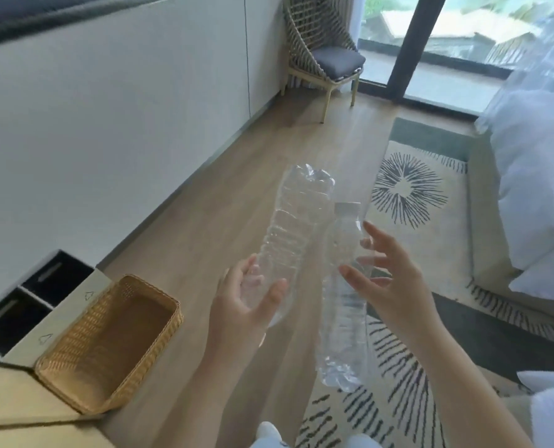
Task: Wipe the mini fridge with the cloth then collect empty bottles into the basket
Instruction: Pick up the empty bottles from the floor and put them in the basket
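- Wood flooring (224, 202) ran through the middle of the frame, with a long white cabinet front (114, 101) along the upper left and a patterned rug (411, 195) to the right.
- At lower left, the wicker basket (114, 344) sat on a pale cardboard surface (14, 396), its opening up and nothing visible inside, so it was ready to receive the bottles.
- Just right of the basket, the left hand (246, 305) curled its fingers and thumb around the neck end of the crumpled bottle (295, 221), whose base pointed up and away.
- That grip looked loose but closed, probably enough for an empty, light bottle.
- At centre, the capped bottle (343, 292) hung nearly upright, white cap on top and crushed base at the bottom.
- The right hand (388, 279) pinched its upper body between thumb and fingers, the other fingers splayed.
- Both bottles were held in the air, near the basket but not over it; dropping them in seemed the step at hand.
- At upper right, 1 woven chair (324, 56) stood by the glass door (463, 46).
- No fridge or cloth could be made out.
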{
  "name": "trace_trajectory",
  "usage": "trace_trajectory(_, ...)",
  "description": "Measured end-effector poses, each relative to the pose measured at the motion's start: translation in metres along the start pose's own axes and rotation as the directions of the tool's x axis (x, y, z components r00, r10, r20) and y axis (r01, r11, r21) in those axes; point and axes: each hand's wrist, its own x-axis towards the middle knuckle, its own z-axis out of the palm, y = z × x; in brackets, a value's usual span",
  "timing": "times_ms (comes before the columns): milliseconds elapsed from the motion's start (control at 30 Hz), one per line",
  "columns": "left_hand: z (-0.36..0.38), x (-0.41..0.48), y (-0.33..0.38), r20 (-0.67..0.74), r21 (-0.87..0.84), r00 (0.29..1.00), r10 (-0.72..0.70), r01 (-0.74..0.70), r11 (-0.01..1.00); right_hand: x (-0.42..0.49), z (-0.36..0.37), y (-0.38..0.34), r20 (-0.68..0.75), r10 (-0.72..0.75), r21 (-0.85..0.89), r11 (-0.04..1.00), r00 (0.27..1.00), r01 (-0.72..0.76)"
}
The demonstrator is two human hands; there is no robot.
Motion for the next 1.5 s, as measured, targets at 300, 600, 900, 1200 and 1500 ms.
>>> trace_trajectory(300, -0.055, 0.033, -0.043, -0.352, -0.193, 0.904, -0.244, 0.185, 0.964, 0.1, 0.109, -0.011, 0.311, -0.136, 0.09, 0.989, 0.941, 0.113)
trace_trajectory(600, -0.079, 0.102, -0.038, -0.689, -0.249, 0.638, -0.344, 0.237, 0.939, 0.224, 0.204, -0.039, 0.596, -0.333, 0.216, 0.943, 0.731, 0.254)
trace_trajectory(900, -0.116, 0.116, -0.058, -0.856, -0.391, 0.255, -0.451, 0.251, 0.885, 0.274, 0.318, -0.077, 0.796, -0.379, 0.267, 0.92, 0.472, 0.288)
trace_trajectory(1200, -0.221, 0.14, -0.127, -0.822, -0.487, 0.183, -0.54, 0.267, 0.832, 0.246, 0.453, -0.111, 0.875, -0.328, 0.199, 0.914, 0.355, 0.355)
trace_trajectory(1500, -0.332, 0.17, -0.218, -0.785, -0.545, 0.143, -0.602, 0.302, 0.782, 0.23, 0.586, -0.114, 0.918, -0.246, 0.12, 0.919, 0.31, 0.375)
